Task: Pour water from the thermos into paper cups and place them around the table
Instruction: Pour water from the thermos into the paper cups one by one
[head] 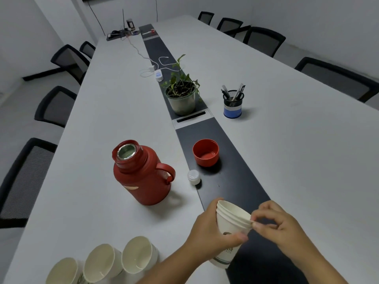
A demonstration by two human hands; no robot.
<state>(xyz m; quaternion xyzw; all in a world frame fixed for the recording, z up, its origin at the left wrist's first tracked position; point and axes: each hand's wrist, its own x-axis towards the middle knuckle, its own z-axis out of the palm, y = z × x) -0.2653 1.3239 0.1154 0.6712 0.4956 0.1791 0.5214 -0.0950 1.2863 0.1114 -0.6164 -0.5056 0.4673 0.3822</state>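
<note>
A red thermos (141,175) stands open on the white table, its handle pointing right. Its red lid cup (205,152) sits mouth up on the dark centre strip, with a small white stopper (193,177) just left of it. My left hand (211,232) grips a stack of nested paper cups (229,228) near the table's front. My right hand (281,224) pinches the rim of the top cup at the stack's right side. Three separate paper cups (102,261) stand in a row at the front left, all looking empty.
A potted plant (181,95) and a mesh pen holder (233,104) stand further up the table. Chargers and cables (152,68) lie beyond, with electronics at the far end. Black office chairs (28,177) line both long sides.
</note>
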